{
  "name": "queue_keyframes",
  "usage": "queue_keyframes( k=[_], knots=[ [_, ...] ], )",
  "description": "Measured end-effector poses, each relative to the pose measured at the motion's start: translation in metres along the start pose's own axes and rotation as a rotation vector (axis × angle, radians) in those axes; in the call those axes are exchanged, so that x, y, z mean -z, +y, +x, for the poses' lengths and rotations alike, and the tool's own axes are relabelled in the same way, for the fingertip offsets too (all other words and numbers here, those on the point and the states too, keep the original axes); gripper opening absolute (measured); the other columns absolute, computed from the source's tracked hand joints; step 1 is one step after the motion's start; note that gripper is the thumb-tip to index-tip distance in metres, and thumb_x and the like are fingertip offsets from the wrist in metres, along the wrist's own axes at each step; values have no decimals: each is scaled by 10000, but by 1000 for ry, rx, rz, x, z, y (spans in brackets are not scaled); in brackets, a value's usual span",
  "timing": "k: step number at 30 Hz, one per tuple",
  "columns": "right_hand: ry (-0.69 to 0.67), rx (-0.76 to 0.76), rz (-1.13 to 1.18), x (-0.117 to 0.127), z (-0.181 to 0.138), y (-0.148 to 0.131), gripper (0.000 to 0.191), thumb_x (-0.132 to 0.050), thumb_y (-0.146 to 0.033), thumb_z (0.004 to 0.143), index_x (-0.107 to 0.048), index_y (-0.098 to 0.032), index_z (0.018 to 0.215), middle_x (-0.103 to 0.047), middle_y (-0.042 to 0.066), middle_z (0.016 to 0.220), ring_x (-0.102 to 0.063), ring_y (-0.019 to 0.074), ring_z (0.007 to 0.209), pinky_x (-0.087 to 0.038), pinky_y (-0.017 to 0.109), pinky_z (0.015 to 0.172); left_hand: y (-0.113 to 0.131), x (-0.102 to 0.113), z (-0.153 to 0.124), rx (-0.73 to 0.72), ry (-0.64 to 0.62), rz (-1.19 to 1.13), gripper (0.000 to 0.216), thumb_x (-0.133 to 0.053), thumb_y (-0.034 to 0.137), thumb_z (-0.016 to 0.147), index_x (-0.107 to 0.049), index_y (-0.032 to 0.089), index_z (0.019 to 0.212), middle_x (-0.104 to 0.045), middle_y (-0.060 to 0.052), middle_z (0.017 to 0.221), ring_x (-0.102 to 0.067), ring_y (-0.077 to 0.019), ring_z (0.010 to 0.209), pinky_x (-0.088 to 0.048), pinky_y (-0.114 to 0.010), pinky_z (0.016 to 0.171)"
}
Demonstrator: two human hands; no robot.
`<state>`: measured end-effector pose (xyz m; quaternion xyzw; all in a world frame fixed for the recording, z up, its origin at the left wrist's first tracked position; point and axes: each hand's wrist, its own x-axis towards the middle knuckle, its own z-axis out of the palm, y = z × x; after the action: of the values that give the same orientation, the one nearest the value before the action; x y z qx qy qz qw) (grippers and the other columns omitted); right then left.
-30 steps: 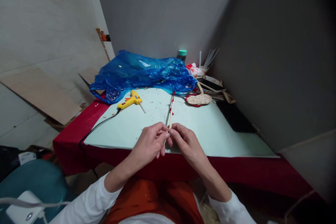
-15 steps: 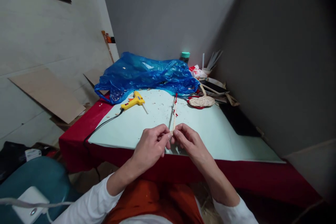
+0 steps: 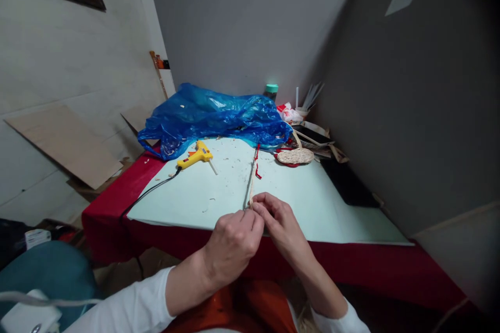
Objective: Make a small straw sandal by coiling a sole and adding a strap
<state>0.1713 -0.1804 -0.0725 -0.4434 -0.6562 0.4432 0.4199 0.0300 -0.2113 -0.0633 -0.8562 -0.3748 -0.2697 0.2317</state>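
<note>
A thin pale braided cord runs from my fingers away across the table, and a piece of red string shows at its far end. My right hand pinches the cord's near end between thumb and fingertips. Just left of it and lower, my left hand is closed with its back toward me, around the near strands, which its fingers mostly hide. To the right lies a flat oval woven piece of the same pale material, with red beneath it.
A yellow glue gun with a black cable rests on the pale board, left of the cord. Behind it spreads a crumpled blue plastic bag. A black flat panel lies on the right. A red cloth covers the table's front.
My left hand has lowered and turned so its knuckles face up. My right hand keeps its pinch on the cord, slightly lower. The whole view has shifted a little.
</note>
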Motion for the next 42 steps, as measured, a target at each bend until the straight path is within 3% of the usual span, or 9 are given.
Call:
queue_keyframes(
  k=[6, 9, 12, 14, 16, 19, 28, 36, 42],
  knots=[
    [-78, -26, 72, 6, 4, 0, 284, -572, -432, 891, -559, -159, 812, -466, -30, 634, -388, 112, 577, -314, 236, 542, 6, -3, -2, 10, 11, 6, 252, -424, -25, 836, -615, 126, 772, -616, -37, 636, -579, -183, 544, -408, -297, 490],
    [-88, -35, 101, 7, 4, 1, 294, -574, -445, 890, -539, -161, 819, -450, -39, 615, -381, 102, 551, -299, 224, 518, -2, 5, 0, 97, -32, -179, 165, -509, 96, 883, -618, 165, 779, -643, -14, 683, -603, -151, 606, -445, -261, 561],
    [-91, -16, 105, 7, 2, 1, 293, -542, -454, 911, -520, -167, 856, -515, -24, 640, -396, 101, 547, -305, 223, 520, -19, 12, 6, 528, -131, -684, 131, -558, 260, 899, -627, 185, 816, -674, -29, 805, -615, -148, 729, -472, -265, 696],
    [-100, 6, 96, 5, 1, 1, 272, -512, -442, 930, -503, -173, 896, -582, 0, 682, -438, 109, 562, -329, 229, 539, -31, 10, 12, 835, -256, -1026, 121, -575, 297, 860, -578, 177, 843, -644, -23, 787, -562, -124, 638, -446, -244, 602],
    [-108, 36, 73, 4, -1, 3, 241, -481, -417, 948, -492, -177, 939, -616, 18, 726, -508, 130, 620, -372, 241, 588, -41, 3, 17, 836, -422, -1204, 179, -567, 349, 834, -572, 170, 827, -617, -2, 666, -497, -105, 479, -395, -232, 463],
    [-130, 87, 9, 3, -2, 4, 198, -438, -372, 968, -495, -183, 969, -632, 28, 789, -573, 156, 723, -417, 263, 681, -48, -7, 20, 822, -524, -1342, 227, -550, 384, 798, -521, 168, 733, -590, 8, 608, -377, -59, 375, -310, -206, 379],
    [-105, 105, -321, 3, -13, -10, 99, -424, -243, 956, -484, -203, 887, -624, -6, 723, -499, 146, 606, -331, 265, 624, -52, -8, 14, 855, -585, -1293, 216, -567, 376, 777, -518, 168, 744, -548, 42, 558, -314, -44, 363, -223, -197, 387],
    [110, 74, -461, -8, -18, -3, 133, -462, -265, 894, -486, -208, 776, -555, -24, 604, -466, 139, 531, -311, 249, 561, -46, -4, 20, 797, -538, -1061, 205, -591, 264, 755, -470, 180, 612, -483, 48, 525, -408, -101, 530, -253, -223, 501],
    [292, 122, -507, -23, -26, 4, 115, -446, -226, 896, -500, -202, 798, -572, -27, 609, -507, 120, 506, -350, 217, 518, -47, -7, 15, 764, -575, -1150, 200, -543, 327, 800, -496, 184, 669, -536, 38, 518, -449, -114, 512, -315, -227, 514]
  ],
)
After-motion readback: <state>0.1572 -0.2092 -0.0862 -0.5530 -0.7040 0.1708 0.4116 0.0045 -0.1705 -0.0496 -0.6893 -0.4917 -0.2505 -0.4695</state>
